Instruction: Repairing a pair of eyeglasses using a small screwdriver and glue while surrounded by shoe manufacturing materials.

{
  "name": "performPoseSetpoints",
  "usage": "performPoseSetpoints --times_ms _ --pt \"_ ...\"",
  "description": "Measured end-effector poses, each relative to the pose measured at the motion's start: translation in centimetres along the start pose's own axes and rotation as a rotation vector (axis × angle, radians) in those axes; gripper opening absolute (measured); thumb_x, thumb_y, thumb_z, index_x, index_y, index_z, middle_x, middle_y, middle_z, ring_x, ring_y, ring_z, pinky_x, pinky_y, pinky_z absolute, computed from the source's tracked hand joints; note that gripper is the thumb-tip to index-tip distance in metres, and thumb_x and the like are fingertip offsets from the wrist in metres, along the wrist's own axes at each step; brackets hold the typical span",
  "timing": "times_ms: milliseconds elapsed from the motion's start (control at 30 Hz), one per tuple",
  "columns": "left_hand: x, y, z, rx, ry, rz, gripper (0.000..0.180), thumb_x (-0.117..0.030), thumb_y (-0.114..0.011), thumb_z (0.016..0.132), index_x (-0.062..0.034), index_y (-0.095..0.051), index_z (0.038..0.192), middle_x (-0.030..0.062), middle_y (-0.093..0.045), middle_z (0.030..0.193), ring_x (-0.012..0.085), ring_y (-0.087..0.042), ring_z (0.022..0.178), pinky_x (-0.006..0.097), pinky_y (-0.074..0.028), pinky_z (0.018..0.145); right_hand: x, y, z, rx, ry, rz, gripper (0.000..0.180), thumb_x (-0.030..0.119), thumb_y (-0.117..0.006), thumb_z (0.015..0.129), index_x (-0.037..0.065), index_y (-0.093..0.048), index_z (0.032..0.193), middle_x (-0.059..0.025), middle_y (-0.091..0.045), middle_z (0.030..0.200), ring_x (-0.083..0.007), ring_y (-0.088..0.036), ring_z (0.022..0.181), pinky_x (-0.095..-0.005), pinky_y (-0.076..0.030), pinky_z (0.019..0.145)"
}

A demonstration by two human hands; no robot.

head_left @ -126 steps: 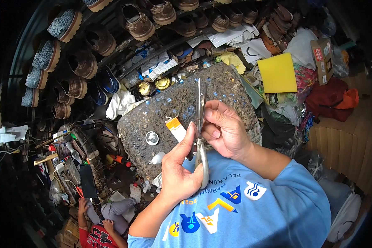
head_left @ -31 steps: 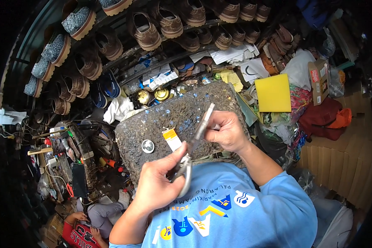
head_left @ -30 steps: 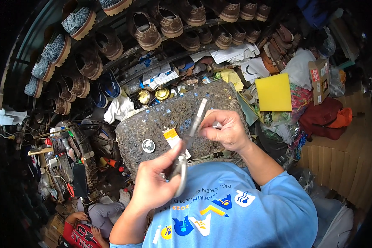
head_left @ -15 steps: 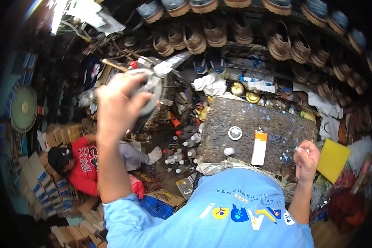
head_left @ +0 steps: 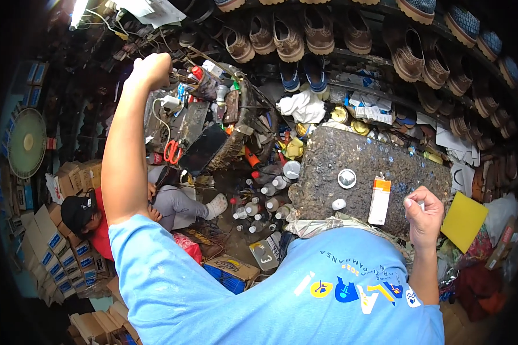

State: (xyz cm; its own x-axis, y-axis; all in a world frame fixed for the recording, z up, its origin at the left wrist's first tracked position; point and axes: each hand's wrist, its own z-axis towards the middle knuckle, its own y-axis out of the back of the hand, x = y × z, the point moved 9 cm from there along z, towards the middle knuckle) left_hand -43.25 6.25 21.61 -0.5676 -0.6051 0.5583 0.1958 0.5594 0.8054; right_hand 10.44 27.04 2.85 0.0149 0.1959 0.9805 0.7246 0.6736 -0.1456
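My left hand [head_left: 153,70] is stretched out over the far edge of a cluttered work stand [head_left: 204,150]. It looks closed, with the fingers curled away on the far side, so whatever is in it is hidden. Closed with the thumb against the bent fingers, my right hand [head_left: 425,214] hovers by the right side of a rough dark slab [head_left: 322,150] in front of me; what it pinches, if anything, does not show. On the slab lie a round white-rimmed tin [head_left: 346,178], a small white cap [head_left: 338,204] and a white and orange box [head_left: 380,200].
Orange-handled scissors [head_left: 172,152] hang at the stand's near side. Several bottles [head_left: 253,208] stand on the floor between stand and slab. A seated person in a black cap [head_left: 79,214] is at left. Shoes [head_left: 319,34] line the shelves behind; a yellow sheet [head_left: 465,221] lies at right.
My left hand has moved farther away and left across the stand. The pale round thing beside it no longer shows. My right hand has stayed nearly in place, its fingers still closed.
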Motion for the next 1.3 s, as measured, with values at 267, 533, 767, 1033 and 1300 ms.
performPoseSetpoints --times_ms 267,533,767,1033,1300 --pt "0.9 -2.3 3.3 -0.135 -0.106 -0.603 0.026 -0.003 -0.074 0.072 0.0001 -0.070 0.097 0.0129 -0.071 0.087 0.0192 -0.068 0.082 0.032 -0.053 0.076 -1.7 -4.6 -0.5 0.110 -0.212 0.323 0.005 0.003 -0.070 0.082 0.003 -0.065 0.085 0.0017 -0.054 0.073 -0.0027 -0.040 0.053 -0.0189 -0.027 0.044" --pt "2.6 -3.7 3.5 -0.390 -0.129 -0.886 0.036 -0.007 -0.075 0.076 -0.0032 -0.068 0.111 0.0051 -0.070 0.086 0.0113 -0.063 0.079 0.026 -0.051 0.074 -2.9 -7.1 -0.2 0.180 -0.414 0.486 0.005 0.006 -0.068 0.085 0.005 -0.065 0.089 0.0012 -0.057 0.070 -0.0038 -0.039 0.047 -0.0196 -0.029 0.042" --pt "-2.6 1.7 -6.3 -1.279 -0.130 -0.498 0.015 -0.013 -0.070 0.085 -0.0034 -0.071 0.097 0.0079 -0.070 0.097 0.0203 -0.065 0.079 0.029 -0.051 0.074 -3.6 -9.3 0.3 0.225 -0.570 0.666 0.011 0.010 -0.070 0.086 0.006 -0.064 0.093 0.0026 -0.055 0.067 -0.0041 -0.041 0.046 -0.0205 -0.029 0.041" --pt "-30.3 2.8 -24.1 -0.504 -0.802 -1.573 0.025 0.004 -0.078 0.072 0.0009 -0.070 0.095 0.0140 -0.067 0.086 0.0220 -0.067 0.074 0.029 -0.054 0.063 -4.0 -11.3 -0.7 0.292 -0.687 0.870 0.003 0.011 -0.066 0.088 0.008 -0.065 0.088 0.0032 -0.058 0.071 -0.0030 -0.045 0.048 -0.0179 -0.034 0.043" --pt "-30.7 2.3 -24.6 -0.630 -0.825 -1.523 0.021 0.005 -0.076 0.074 0.0025 -0.069 0.094 0.0145 -0.066 0.083 0.0223 -0.066 0.070 0.029 -0.053 0.060 -4.7 -11.6 -0.5 0.341 -0.656 0.789 0.006 0.008 -0.062 0.085 0.005 -0.063 0.081 0.0000 -0.056 0.069 -0.0038 -0.041 0.046 -0.0194 -0.031 0.041"
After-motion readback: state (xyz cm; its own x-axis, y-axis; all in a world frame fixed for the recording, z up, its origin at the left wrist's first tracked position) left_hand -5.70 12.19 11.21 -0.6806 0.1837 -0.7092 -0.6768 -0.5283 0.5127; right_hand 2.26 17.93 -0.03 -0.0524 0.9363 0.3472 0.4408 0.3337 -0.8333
